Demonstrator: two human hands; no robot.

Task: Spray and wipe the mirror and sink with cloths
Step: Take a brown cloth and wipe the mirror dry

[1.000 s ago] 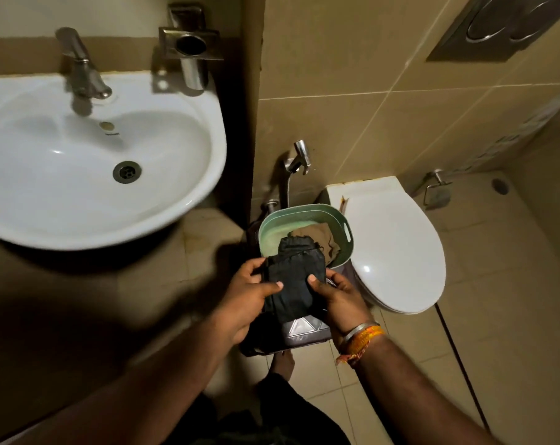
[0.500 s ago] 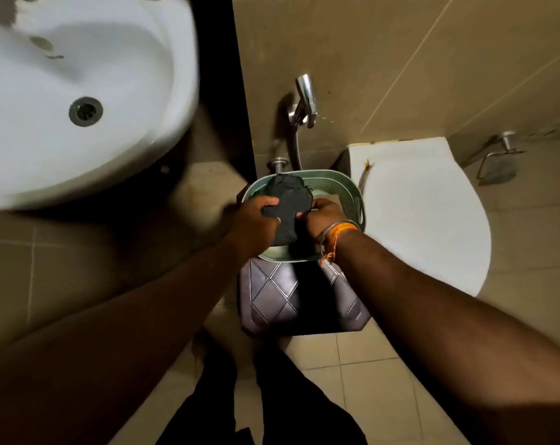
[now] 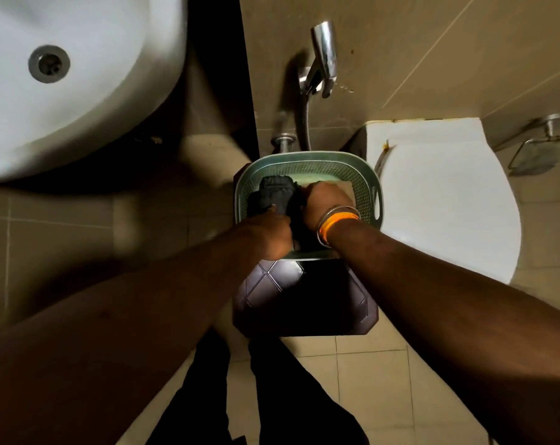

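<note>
A folded black cloth [image 3: 277, 194] lies inside the green perforated basket [image 3: 370, 187], which stands on a dark brown stool [image 3: 272, 284]. My left hand [image 3: 269, 232] grips the cloth's near edge. My right hand [image 3: 326, 200], with orange and metal bangles at the wrist, holds the cloth's right side, down in the basket. A strip of tan cloth [image 3: 346, 187] shows beyond my right hand. The white sink [image 3: 79, 91] with its drain [image 3: 49, 63] fills the upper left. The mirror is out of view.
A white toilet with a shut lid [image 3: 439, 200] stands right of the basket. A chrome hand sprayer [image 3: 322, 59] and hose hang on the tiled wall behind. A chrome holder [image 3: 538, 149] is at far right. My dark-trousered legs [image 3: 272, 396] stand on beige floor tiles.
The camera has tilted down and closer. Both hands have carried the black cloth forward from above the stool and lowered it into the green basket.
</note>
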